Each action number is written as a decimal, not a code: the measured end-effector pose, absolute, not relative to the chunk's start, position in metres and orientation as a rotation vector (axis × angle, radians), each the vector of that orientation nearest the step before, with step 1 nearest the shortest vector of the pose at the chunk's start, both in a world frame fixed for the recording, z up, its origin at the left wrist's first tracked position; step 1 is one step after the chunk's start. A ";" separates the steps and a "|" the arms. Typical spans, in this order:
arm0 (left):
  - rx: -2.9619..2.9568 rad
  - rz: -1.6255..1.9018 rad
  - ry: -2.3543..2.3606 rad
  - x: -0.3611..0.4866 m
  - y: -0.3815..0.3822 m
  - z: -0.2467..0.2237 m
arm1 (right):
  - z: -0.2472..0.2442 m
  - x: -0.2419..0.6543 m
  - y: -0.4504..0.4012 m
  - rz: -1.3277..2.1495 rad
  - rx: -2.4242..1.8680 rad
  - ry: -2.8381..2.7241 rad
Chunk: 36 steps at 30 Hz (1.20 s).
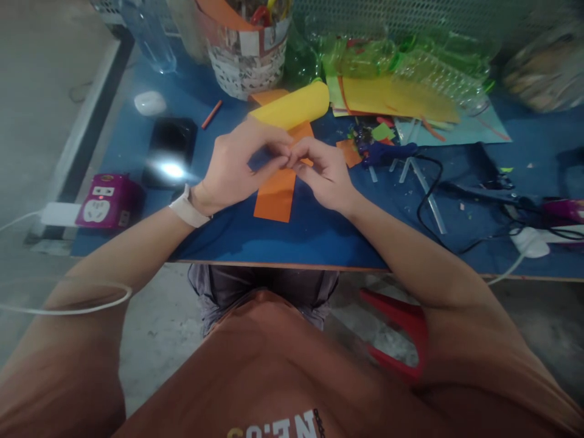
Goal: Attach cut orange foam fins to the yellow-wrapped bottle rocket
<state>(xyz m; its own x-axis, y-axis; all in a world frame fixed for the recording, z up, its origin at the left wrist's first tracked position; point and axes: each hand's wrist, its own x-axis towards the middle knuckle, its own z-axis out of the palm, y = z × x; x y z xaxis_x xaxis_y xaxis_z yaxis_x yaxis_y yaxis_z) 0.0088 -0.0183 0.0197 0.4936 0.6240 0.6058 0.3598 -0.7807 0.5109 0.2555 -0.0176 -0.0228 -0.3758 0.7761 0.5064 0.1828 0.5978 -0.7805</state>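
Observation:
Both hands meet over the blue table, their fingertips pinched together. My left hand (241,161) comes in from the left, thumb and forefinger closed; whatever lies between them is too small to make out. My right hand (325,170) is curled, its fingertips touching those of the left. Beneath the hands lies a strip of orange paper (275,198), partly covered by them. Just behind them rests a rolled yellow paper tube (294,104), tilted up to the right. A purple-blue glue gun (387,152) lies to the right of my right hand, its cable trailing forward.
At the back stand a woven paper basket (249,67) and green plastic bottles (438,67) over yellow paper sheets (387,97). A phone (170,152), a white mouse (150,103) and a purple socket adapter (109,201) sit left. Clear glue sticks (429,198) and black cables lie right.

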 end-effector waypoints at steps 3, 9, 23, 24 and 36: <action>2.366 1.025 0.975 0.010 -0.023 0.024 | -0.020 0.255 -0.021 0.807 -0.849 -1.876; 2.449 0.991 1.073 0.009 -0.029 0.033 | -0.015 0.252 -0.028 0.829 -0.883 -1.869; 2.322 0.894 0.933 0.009 -0.019 0.021 | -0.025 0.253 -0.030 0.696 -0.835 -2.074; 2.326 0.892 0.931 0.009 -0.019 0.021 | -0.026 0.253 -0.030 0.696 -0.835 -2.080; 2.315 1.031 0.927 0.011 -0.021 0.028 | -0.020 0.251 -0.034 0.702 -0.907 -2.010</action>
